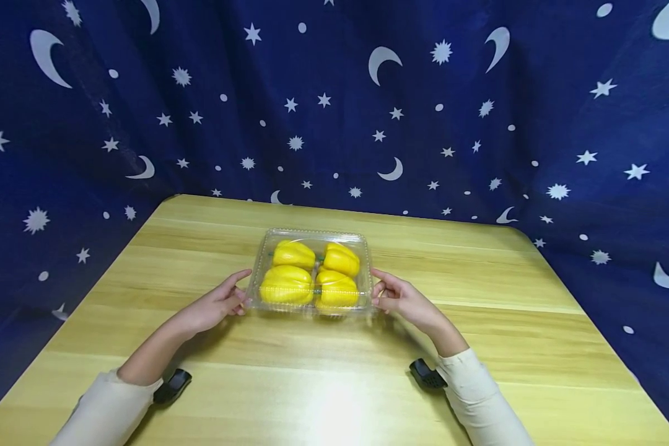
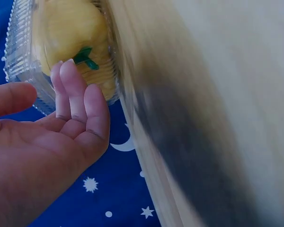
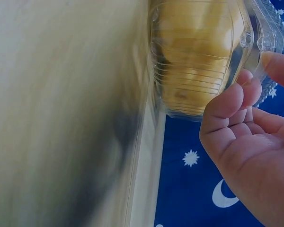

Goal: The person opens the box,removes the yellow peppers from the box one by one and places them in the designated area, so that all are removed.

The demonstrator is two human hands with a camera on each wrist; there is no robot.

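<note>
Left hand (image 1: pixel 218 305): fingers part-curled, gripping the left edge of a clear plastic container (image 1: pixel 312 234). Right hand (image 1: pixel 406 301): thumb and fingers pinching its right edge. Container positioned between both hands, over the middle of the table (image 1: pixel 451 272); contents, four yellow bell peppers (image 1: pixel 286 285) in two rows. Light sleeves (image 1: pixel 482 396) on both arms. Beyond the table: dark blue cloth (image 1: pixel 334 68) printed with moons and stars.

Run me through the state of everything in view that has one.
Clear clamshell container: lid down; latching unclear.
Four yellow bell peppers: whole, inside.
Left hand: at container's left edge; grip unclear.
Right hand: pinching container's right edge.
Star-and-moon curtain: hanging in folds.
</note>
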